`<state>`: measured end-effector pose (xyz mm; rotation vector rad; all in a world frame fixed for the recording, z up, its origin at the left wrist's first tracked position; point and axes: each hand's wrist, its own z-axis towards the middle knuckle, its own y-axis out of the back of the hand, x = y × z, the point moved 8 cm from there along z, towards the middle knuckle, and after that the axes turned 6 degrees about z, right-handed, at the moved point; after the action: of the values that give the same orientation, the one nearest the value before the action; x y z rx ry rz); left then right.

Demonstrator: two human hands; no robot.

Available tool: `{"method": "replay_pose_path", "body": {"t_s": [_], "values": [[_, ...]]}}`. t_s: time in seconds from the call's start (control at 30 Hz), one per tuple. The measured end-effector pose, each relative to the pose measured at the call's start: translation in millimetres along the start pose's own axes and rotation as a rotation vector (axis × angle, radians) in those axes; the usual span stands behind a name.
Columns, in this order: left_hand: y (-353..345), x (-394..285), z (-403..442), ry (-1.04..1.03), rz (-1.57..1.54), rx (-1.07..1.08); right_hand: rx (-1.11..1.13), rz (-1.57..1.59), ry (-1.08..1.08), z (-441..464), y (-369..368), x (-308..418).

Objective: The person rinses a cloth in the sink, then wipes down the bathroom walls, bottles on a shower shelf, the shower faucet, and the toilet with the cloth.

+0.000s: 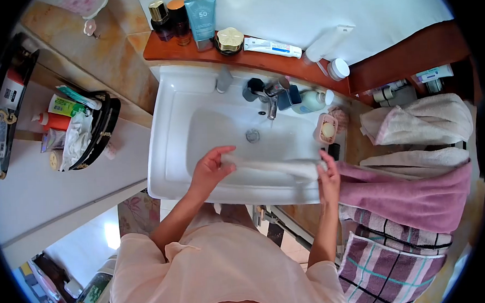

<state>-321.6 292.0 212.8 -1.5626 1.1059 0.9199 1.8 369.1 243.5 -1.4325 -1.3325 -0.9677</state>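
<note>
Looks like, roughly, a spreading-out step: the blurry white cloth (pixel 286 168) spans the sink's (pixel 156 139) near edge. Right grip (pixel 328 176) pinches one end; can't tell about the left grip (pixel 211 172). Next probably calls for steadying both ends.

Cloth (pixel 275 168) over sink (pixel 167 95); towels (pixel 406 193) R, shelf (pixel 274 63) behind.

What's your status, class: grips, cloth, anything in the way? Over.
Right grip closed on one end of white cloth. Left grip at other end, hold unclear. Cloth blurred, stretched above sink. Soap dish beyond right grip, not touching.
</note>
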Motion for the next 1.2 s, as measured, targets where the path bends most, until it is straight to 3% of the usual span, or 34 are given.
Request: {"method": "replay_pose_path", "body": {"t_s": [0.07, 0.27, 0.4, 0.5, 0.53, 0.6, 0.7, 0.73, 0.77, 0.83, 0.97, 1.2], "values": [[-5.5, -33.4, 10.3, -0.125, 0.056, 0.019, 0.011, -0.083, 0.061, 11.5, 1.9, 14.7], [-1.7, -26.7, 43.3, -0.014, 0.179, 0.055, 0.072, -0.365, 0.177, 39.3, -3.3, 21.3], [-4.3, -50.1, 36.5, -0.051, 0.210, 0.004, 0.025, -0.293, 0.170, 40.2, -4.9, 46.5], [-11.0, -80.6, 17.0, -0.310, 0.272, -0.028, -0.001, -0.233, 0.202, 15.0, -19.7, 78.2], [-12.0, -75.7, 13.0, -0.302, 0.302, -0.012, 0.014, -0.270, 0.182, 12.1, -17.9, 73.7], [-8.1, -57.8, 4.2, -0.288, 0.361, 0.019, 0.047, -0.345, 0.142, 8.5, -7.4, 54.4], [14.8, 45.8, 3.8, 0.030, 0.487, 0.020, 0.173, -0.435, -0.064, 21.1, 29.5, -62.8], [25.4, 91.5, -1.3, 0.154, 0.522, 0.011, 0.191, -0.329, -0.169, 17.3, 39.1, -108.3], [34.8, 134.3, -8.6, 0.278, 0.555, 0.001, 0.239, -0.452, -0.131, 16.3, 59.2, -158.7], [42.3, 172.4, -20.8, 0.187, 0.646, -0.013, 0.089, -0.591, -0.536, -7.9, 66.3, -197.7], [40.0, 180.2, -43.8, 0.153, 0.694, -0.010, 0.164, -0.425, -0.268, -19.3, 100.5, -256.7], [35.1, 137.9, -38.5, 0.183, 0.686, 0.020, 0.117, -0.381, -0.238, -22.3, 70.6, -186.1]]}}
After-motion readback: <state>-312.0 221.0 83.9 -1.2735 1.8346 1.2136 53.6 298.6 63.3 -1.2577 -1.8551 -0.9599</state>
